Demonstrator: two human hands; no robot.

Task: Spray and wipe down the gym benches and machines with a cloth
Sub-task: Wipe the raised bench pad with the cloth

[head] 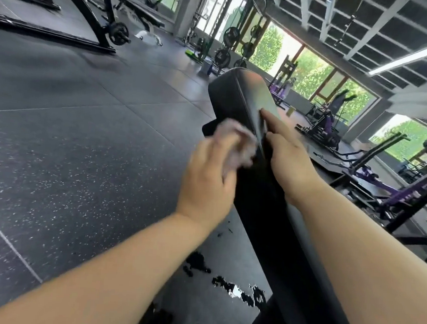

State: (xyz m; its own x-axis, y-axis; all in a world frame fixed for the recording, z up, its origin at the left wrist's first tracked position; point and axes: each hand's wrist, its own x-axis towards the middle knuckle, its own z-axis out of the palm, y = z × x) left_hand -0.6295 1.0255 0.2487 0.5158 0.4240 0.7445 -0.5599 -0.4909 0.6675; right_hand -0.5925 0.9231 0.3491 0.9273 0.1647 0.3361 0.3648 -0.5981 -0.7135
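Left hand [207,184] bunches a pale cloth [236,143] in closed fingers and presses it to the side face of the black bench pad [237,95]; cloth is motion-blurred. Right hand [292,159] lies flat on the pad's top edge, fingers extended, gripping nothing. Advice: brace with the right, wipe in overlapping strokes toward the far rounded end. No spray bottle visible.

Bench pad [245,93]: smooth black vinyl, semi-gloss sheen past the fingers [268,117]. Cloth [236,143] under left fingers: soft pale fabric, blurred. Floor [83,132]: matt speckled rubber.
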